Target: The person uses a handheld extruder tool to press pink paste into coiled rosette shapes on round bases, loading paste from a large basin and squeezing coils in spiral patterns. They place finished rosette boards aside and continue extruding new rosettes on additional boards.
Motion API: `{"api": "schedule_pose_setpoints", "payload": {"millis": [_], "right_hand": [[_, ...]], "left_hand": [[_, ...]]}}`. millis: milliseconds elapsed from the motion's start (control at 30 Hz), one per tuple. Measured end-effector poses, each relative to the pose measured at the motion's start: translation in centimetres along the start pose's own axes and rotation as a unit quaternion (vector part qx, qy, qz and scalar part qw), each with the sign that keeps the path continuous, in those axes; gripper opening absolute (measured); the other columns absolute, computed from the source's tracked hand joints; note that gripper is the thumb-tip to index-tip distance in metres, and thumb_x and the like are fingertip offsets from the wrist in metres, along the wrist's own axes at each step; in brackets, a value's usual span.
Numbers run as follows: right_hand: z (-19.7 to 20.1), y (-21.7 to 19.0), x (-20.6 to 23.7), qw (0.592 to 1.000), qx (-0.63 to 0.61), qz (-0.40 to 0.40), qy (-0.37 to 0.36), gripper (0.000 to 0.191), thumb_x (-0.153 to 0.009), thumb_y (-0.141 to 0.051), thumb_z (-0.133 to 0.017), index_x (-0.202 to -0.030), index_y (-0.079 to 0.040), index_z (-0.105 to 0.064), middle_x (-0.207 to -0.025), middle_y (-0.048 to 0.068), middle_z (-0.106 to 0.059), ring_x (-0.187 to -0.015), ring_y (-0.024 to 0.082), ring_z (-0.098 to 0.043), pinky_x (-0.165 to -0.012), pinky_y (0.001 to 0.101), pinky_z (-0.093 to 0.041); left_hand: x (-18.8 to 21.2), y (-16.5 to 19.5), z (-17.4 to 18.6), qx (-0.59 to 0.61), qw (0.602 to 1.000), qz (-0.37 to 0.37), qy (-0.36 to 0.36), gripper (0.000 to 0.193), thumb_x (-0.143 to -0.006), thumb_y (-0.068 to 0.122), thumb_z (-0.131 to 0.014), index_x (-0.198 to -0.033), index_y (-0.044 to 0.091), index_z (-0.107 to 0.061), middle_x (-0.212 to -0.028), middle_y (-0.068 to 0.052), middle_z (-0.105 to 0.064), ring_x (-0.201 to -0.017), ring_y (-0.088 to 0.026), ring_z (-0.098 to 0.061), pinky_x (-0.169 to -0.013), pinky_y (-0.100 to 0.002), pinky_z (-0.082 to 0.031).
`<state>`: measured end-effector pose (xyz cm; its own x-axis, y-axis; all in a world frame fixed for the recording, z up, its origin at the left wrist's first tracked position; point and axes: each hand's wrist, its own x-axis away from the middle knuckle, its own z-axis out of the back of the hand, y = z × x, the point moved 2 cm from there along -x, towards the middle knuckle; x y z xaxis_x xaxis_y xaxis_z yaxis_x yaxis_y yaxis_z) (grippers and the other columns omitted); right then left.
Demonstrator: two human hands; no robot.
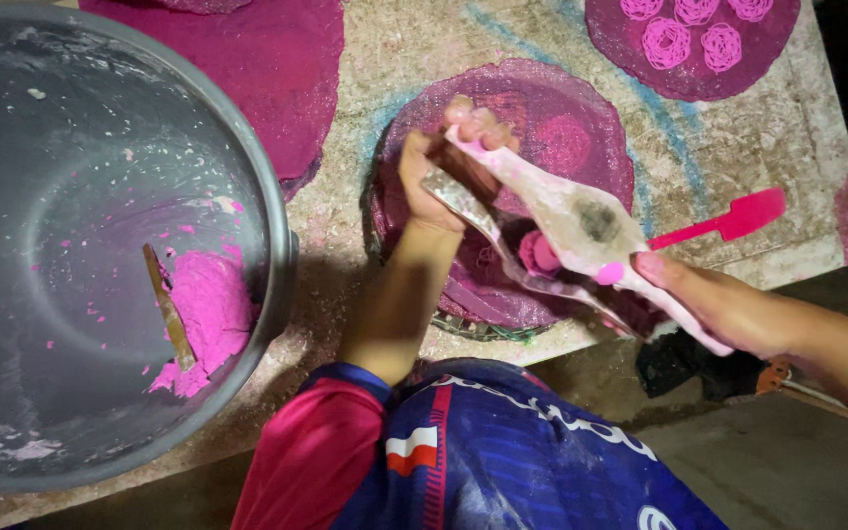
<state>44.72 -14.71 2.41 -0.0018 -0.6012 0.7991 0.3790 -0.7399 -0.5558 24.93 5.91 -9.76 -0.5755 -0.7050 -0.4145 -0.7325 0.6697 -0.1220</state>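
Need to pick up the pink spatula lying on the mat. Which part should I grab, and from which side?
Probably the narrow handle of the pink spatula, from the right. Its broad blade points right and up; the handle's lower end runs under the dough-coated press held by the left hand and right hand, so grip mid-handle.

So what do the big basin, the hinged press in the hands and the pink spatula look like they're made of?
The basin looks like grey plastic, matte and dusted with pale residue. The hinged press, held by the left hand and right hand, seems to be metal: one arm glints silvery, though pink-white dough coats most of it. The pink spatula looks like smooth moulded plastic or silicone.
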Motion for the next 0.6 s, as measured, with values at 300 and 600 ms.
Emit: {"api": "schedule_pose_setpoints", "payload": {"millis": [300, 600], "right_hand": [[0.5, 1.0, -0.3, 0.99, 0.07, -0.096, 0.081, 0.074, -0.101, -0.073, -0.035, -0.134, -0.013, -0.064, -0.064, 0.014, -0.052, -0.049, 0.025, -0.049, -0.045, 0.0391, -0.04], [2.0, 1.9, -0.3, 0.998, 0.004, 0.01, 0.07, 0.065, -0.098, -0.057, -0.037, -0.115, -0.002, -0.067, -0.082, 0.006, -0.07, -0.072, 0.015, -0.061, -0.063, 0.0318, -0.048]], "left_hand": [[-2.3, 0.2, 0.3, -0.005, 0.999, 0.011, -0.03, 0.022, -0.101, 0.036, -0.052, -0.105, 0.014, -0.056, -0.097, -0.002, -0.058, -0.098, -0.019, -0.057, -0.099, -0.039, -0.046], [-2.8, -2.1, 0.1, 0.024, 0.999, -0.012, -0.037, 0.028, -0.099, 0.037, -0.053, -0.107, 0.011, -0.058, -0.099, -0.003, -0.059, -0.102, -0.021, -0.059, -0.121, -0.045, -0.038]]}}
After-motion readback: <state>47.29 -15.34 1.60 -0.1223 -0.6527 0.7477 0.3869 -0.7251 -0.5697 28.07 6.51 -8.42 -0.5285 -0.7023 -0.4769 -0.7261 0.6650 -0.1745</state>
